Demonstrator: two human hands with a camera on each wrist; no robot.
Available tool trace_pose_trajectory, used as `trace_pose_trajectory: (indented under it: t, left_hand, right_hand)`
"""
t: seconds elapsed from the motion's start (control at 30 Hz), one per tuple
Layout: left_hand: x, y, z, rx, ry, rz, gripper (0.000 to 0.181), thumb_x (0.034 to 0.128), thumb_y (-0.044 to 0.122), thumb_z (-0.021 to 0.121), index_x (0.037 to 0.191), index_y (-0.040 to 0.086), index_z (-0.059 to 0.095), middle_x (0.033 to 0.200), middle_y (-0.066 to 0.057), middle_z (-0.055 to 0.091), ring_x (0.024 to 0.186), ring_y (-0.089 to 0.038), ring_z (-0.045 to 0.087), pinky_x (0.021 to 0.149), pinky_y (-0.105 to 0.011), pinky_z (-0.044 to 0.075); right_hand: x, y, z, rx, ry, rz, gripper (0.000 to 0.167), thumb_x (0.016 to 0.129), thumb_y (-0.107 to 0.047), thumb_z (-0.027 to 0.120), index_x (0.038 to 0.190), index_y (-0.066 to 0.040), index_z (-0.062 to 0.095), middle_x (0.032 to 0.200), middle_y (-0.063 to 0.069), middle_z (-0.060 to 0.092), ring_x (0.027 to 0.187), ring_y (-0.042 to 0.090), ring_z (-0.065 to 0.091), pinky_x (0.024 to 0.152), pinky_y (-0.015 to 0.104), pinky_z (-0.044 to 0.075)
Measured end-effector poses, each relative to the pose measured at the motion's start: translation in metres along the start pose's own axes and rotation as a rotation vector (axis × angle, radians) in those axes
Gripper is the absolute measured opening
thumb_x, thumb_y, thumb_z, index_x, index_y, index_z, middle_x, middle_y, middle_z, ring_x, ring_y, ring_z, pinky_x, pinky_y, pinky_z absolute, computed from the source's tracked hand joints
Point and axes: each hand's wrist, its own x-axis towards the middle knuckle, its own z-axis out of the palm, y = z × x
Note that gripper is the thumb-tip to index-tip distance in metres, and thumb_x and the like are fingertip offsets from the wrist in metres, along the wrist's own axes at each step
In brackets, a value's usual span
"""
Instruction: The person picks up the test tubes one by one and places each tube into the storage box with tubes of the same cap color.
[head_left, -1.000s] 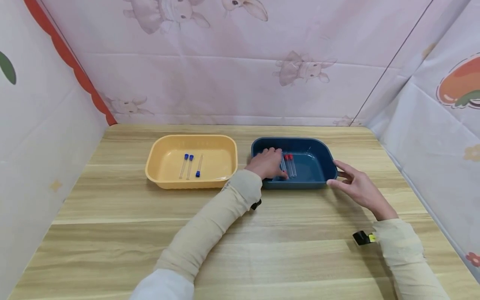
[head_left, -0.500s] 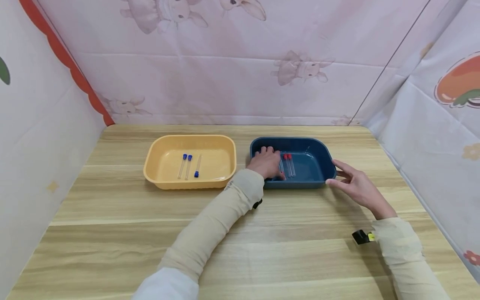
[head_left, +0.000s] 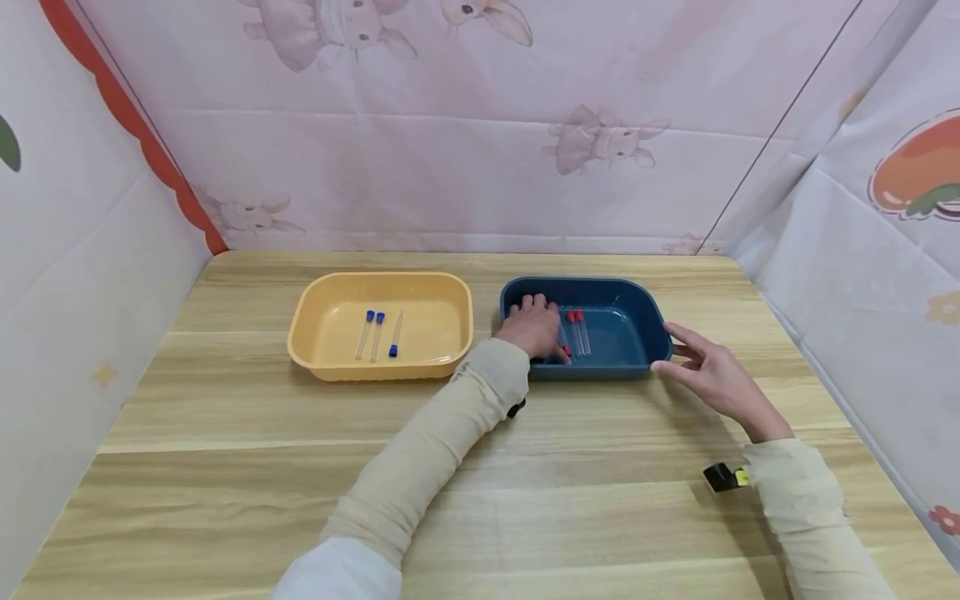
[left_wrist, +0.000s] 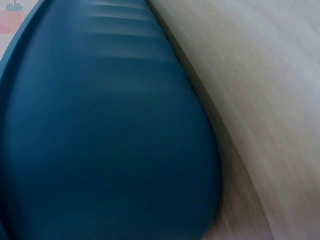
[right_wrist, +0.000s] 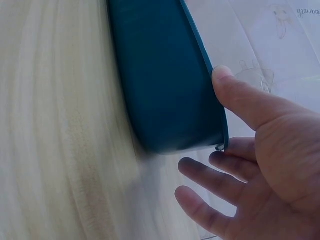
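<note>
My left hand (head_left: 531,327) reaches into the left part of the dark blue tray (head_left: 626,360). Its thumb lies beside the red cap of one tube (head_left: 566,351); the fingertips are hidden, so a grip cannot be made out. Two clear red-capped tubes (head_left: 579,332) lie side by side just right of that hand. At the tray's right end, my right hand (head_left: 720,379) touches the rim with extended thumb and fingers; the right wrist view shows the thumb on the rim and other fingers (right_wrist: 215,182) spread. The left wrist view shows only the tray's outer wall (left_wrist: 115,125) and wood.
A yellow tray (head_left: 307,364) stands to the left, holding three clear tubes (head_left: 377,337) with blue caps, one turned the other way. Both trays rest on a wooden table (head_left: 570,483). Printed cloth walls (head_left: 450,183) enclose the back and sides.
The left hand shifts slightly inside the blue tray, and the red-capped end by its thumb shows more plainly. The right hand stays at the tray's end. The head view shifts a little.
</note>
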Motion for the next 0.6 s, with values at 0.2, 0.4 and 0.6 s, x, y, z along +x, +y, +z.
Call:
trace_pose_trajectory:
  t: [0.2, 0.4, 0.6]
  left_hand:
    - [0.003, -0.002, 0.000, -0.029, -0.011, 0.001, 0.088, 0.0857, 0.057, 0.080, 0.151, 0.009, 0.046, 0.144, -0.012, 0.043, 0.130, -0.029, 0.038, 0.112, -0.045, 0.035]
    - [0.007, -0.003, -0.004, -0.128, -0.047, 0.015, 0.088, 0.0928, 0.044, 0.078, 0.159, 0.006, 0.035, 0.158, -0.015, 0.037, 0.145, -0.033, 0.033, 0.120, -0.048, 0.030]
    - [0.004, -0.005, -0.011, -0.262, -0.029, 0.073, 0.085, 0.0975, 0.033, 0.075, 0.163, 0.005, 0.028, 0.161, -0.015, 0.036, 0.149, -0.030, 0.033, 0.121, -0.043, 0.031]
  right_hand:
    - [0.001, 0.000, 0.000, 0.001, -0.002, -0.001, 0.078, 0.099, -0.030, 0.073, 0.160, -0.001, 0.034, 0.159, 0.029, 0.037, 0.130, 0.049, 0.054, 0.095, 0.055, 0.052]
    - [0.001, -0.001, 0.000, -0.005, -0.004, -0.002, 0.078, 0.099, -0.030, 0.073, 0.160, 0.000, 0.034, 0.159, 0.029, 0.037, 0.130, 0.049, 0.054, 0.095, 0.056, 0.052]
    - [0.000, -0.001, -0.001, -0.011, 0.003, -0.008, 0.077, 0.099, -0.030, 0.073, 0.159, 0.001, 0.035, 0.157, 0.030, 0.039, 0.129, 0.050, 0.055, 0.094, 0.054, 0.053]
